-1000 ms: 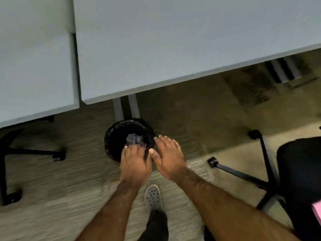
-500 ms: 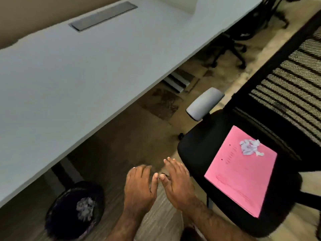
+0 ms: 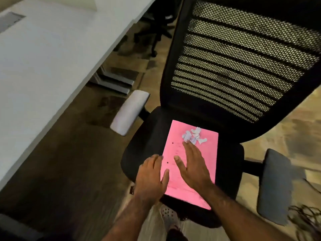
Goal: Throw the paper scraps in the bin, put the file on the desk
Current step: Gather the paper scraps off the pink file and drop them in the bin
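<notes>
A pink file (image 3: 205, 153) lies flat on the black seat of an office chair (image 3: 149, 141). A small heap of white paper scraps (image 3: 193, 135) rests on the file's far end. My right hand (image 3: 192, 164) hovers over the file, palm down and fingers spread, its fingertips just short of the scraps. My left hand (image 3: 151, 176) is open over the seat at the file's near left edge. Both hands hold nothing. The white desk (image 3: 43, 58) runs along the left. The bin is out of view.
The chair has a mesh back (image 3: 243, 58), a pale left armrest (image 3: 129, 112) and a grey right armrest (image 3: 274, 186). Desk feet (image 3: 114, 82) stand on the wooden floor under the desk. Another chair's base (image 3: 154, 35) sits further back. Cables (image 3: 305, 218) lie at the right.
My view swung right from the bin under the desk to the chair. Both empty hands moved from over the bin to over the pink file, the right one nearing the scraps.
</notes>
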Demonstrator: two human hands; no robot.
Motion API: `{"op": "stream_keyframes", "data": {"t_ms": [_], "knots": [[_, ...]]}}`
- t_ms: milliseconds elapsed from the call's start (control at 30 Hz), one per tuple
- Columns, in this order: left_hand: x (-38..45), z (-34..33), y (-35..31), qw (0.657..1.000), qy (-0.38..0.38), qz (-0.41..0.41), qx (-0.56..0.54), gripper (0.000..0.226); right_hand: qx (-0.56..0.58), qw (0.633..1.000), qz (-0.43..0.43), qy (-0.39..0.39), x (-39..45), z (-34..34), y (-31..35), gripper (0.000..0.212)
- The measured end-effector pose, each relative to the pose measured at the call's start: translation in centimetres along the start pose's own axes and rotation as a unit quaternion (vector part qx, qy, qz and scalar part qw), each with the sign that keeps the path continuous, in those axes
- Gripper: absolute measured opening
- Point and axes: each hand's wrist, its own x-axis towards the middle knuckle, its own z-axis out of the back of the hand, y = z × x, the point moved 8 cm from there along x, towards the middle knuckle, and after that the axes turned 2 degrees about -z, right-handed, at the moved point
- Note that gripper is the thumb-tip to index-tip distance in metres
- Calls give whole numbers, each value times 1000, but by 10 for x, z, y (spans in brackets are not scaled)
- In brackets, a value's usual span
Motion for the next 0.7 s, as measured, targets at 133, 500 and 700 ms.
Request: {"op": "stream_keyframes", "data": {"t_ms": [133,500,700], "knots": [[52,-62,-19,997,74,-3,33,72,-13,998,-58,-23,33,11,-70,71],[172,-176,-51,988,110,-82,70,64,-115,992,7,54,130,-31,-150,55],[179,-197,-43,987,100,-107,67,52,-170,978,100,69,150,-59,-149,41]]}}
